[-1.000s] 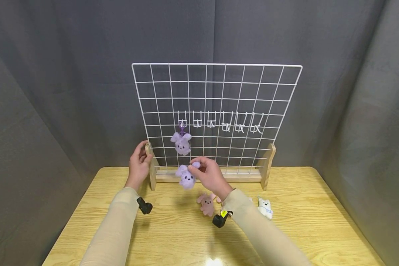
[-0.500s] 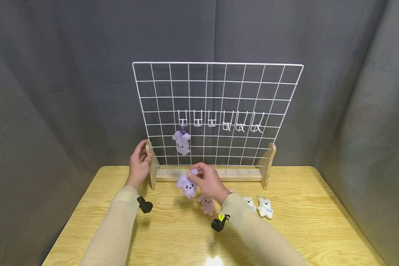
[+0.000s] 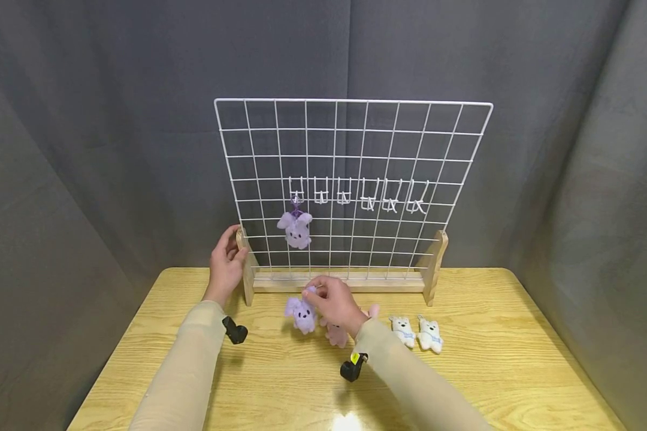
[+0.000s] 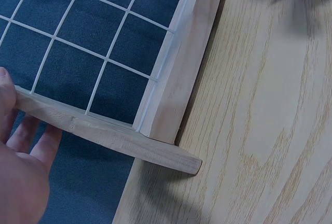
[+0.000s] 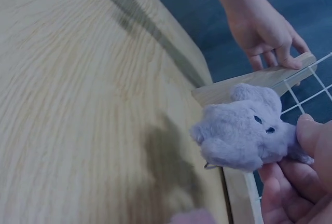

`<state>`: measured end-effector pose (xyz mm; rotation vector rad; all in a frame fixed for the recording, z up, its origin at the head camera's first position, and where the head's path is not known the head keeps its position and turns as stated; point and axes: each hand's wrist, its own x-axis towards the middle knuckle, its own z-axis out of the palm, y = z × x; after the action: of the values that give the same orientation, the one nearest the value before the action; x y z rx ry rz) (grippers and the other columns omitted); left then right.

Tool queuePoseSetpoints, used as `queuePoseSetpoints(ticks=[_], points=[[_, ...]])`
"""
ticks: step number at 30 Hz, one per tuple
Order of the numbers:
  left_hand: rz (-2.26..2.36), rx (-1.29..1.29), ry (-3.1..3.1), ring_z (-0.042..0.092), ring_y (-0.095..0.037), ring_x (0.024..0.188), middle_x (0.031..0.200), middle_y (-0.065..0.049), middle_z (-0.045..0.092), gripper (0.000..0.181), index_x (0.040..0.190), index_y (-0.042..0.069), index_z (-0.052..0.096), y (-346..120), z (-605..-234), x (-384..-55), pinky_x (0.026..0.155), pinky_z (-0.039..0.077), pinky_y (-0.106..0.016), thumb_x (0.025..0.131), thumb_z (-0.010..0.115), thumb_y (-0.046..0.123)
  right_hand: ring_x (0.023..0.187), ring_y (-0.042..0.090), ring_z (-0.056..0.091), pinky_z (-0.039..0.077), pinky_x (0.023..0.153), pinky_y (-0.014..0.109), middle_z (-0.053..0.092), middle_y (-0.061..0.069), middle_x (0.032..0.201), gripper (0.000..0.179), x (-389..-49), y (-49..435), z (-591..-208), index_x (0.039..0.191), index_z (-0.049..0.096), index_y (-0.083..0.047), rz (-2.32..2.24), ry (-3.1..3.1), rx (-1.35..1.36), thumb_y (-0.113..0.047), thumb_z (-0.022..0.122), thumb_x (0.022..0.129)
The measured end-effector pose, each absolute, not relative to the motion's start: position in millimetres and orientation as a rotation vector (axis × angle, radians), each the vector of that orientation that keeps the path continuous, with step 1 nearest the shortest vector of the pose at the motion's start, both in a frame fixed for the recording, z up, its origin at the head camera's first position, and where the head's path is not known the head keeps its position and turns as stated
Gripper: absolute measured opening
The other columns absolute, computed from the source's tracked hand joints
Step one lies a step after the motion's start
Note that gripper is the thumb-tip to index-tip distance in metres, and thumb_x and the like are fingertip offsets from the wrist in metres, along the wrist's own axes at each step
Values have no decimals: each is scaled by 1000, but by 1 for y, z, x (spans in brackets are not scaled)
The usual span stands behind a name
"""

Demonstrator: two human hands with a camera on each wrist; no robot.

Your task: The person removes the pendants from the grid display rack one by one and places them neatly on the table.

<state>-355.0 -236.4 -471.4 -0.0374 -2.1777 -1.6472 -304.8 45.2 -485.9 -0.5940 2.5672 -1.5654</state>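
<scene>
My left hand (image 3: 226, 268) holds the left wooden upright (image 3: 246, 272) of a stand that carries a white wire grid (image 3: 356, 101); in the left wrist view its thumb and fingers lie on either side of that wood. By one ear, my right hand (image 3: 338, 302) pinches a purple plush keychain (image 3: 303, 316), which hangs over the table with its face outward. The right wrist view shows this plush (image 5: 233, 130) close up, its shadow on the wood. Another purple plush keychain (image 3: 295, 230) dangles from the leftmost hook of the grid.
Several white hooks (image 3: 320, 198) run in a row across the grid. Below my right hand lies a pink plush (image 3: 336, 337), and part of another pink plush (image 3: 374, 310) shows behind the wrist. Two white plush bears (image 3: 430, 336) lie to the right on the table (image 3: 280, 383).
My right hand has come down and slightly nearer with the purple plush. The hung plush has swung a little on its hook. My left hand stays on the upright.
</scene>
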Motion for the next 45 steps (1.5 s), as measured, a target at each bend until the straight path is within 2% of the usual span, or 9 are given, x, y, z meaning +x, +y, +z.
queuePoseSetpoints(ticks=[6, 10, 14, 22, 31, 36, 45], points=[[-1644, -42, -2171, 63, -33, 124, 134, -23, 61, 60, 156, 21, 46, -236, -471, -355, 104, 53, -50, 104, 58, -6, 61, 11, 61, 52, 56, 25, 73, -1, 76, 13, -303, 44, -497, 109, 74, -9, -1524, 2557, -628, -19, 69, 103], [-1653, -42, -2165, 63, -34, 124, 134, -23, 61, 60, 156, 21, 47, -236, -471, -354, 105, 53, -52, 104, 58, -6, 51, 6, 47, 41, 47, 22, 59, -4, 61, 13, -304, 43, -501, 110, 74, -8, -1455, 2576, -663, -18, 69, 103], [-1650, -38, -2170, 63, -34, 125, 134, -22, 61, 60, 156, 21, 47, -236, -472, -354, 106, 53, -52, 104, 58, -6, 49, 6, 38, 34, 47, 23, 49, -6, 56, 13, -305, 43, -503, 109, 74, -9, -1343, 2616, -701, -20, 69, 104], [-1651, -34, -2172, 61, -36, 128, 137, -24, 60, 59, 156, 21, 46, -235, -471, -354, 107, 51, -53, 104, 58, -5, 65, 6, 52, 46, 58, 22, 63, -6, 73, 7, -303, 42, -505, 93, 72, -12, -1277, 2678, -774, -15, 74, 99], [-1646, -41, -2164, 63, -34, 125, 134, -22, 61, 59, 155, 20, 47, -236, -472, -355, 106, 52, -51, 103, 58, -7, 63, 9, 54, 46, 55, 24, 63, -1, 74, 8, -298, 41, -503, 92, 70, -10, -1289, 2689, -679, -12, 75, 99], [-1651, -38, -2160, 63, -33, 124, 133, -22, 62, 59, 155, 20, 48, -236, -471, -355, 106, 53, -51, 103, 58, -7, 56, 10, 57, 50, 52, 26, 65, 1, 74, 10, -297, 40, -504, 91, 67, -8, -1313, 2659, -611, -9, 75, 97], [-1664, -46, -2154, 62, -36, 127, 137, -24, 60, 59, 155, 20, 47, -235, -472, -355, 107, 51, -53, 104, 57, -7, 68, 9, 59, 54, 64, 24, 68, 1, 80, 8, -296, 39, -502, 89, 71, -5, -1195, 2760, -676, -5, 78, 93]])
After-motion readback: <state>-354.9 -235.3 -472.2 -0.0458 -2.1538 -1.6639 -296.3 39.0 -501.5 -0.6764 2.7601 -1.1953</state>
